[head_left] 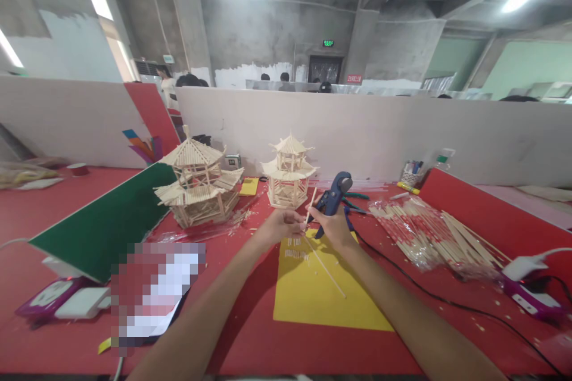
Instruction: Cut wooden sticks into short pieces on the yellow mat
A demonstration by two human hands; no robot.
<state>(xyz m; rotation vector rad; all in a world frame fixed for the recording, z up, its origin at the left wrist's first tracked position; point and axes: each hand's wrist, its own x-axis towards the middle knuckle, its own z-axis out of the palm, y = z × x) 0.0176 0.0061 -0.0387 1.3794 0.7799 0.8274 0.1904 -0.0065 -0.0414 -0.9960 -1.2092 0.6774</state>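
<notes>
My left hand (288, 225) is closed in a pinch at the lower end of a short wooden stick (311, 205), which stands tilted between my hands. My right hand (335, 226) is wrapped round a blue hand cutter (333, 205), its head pointing up; the right fingertips are close to the stick. Below them lies a yellow sheet (313, 303) bearing rows of short cut stick pieces (296, 254) and one long thin stick (328, 271). Behind my hands stands a small wooden pagoda model (291, 172), and to its left a larger pagoda model (196, 184).
Bagged wooden sticks (415, 229) lie at the right, near a purple power strip (531, 297). A black cable crosses the red table (245, 345). A green board (107, 220) and a second power strip (49, 297) are at the left. A pen holder (410, 175) stands by the white partition (366, 137).
</notes>
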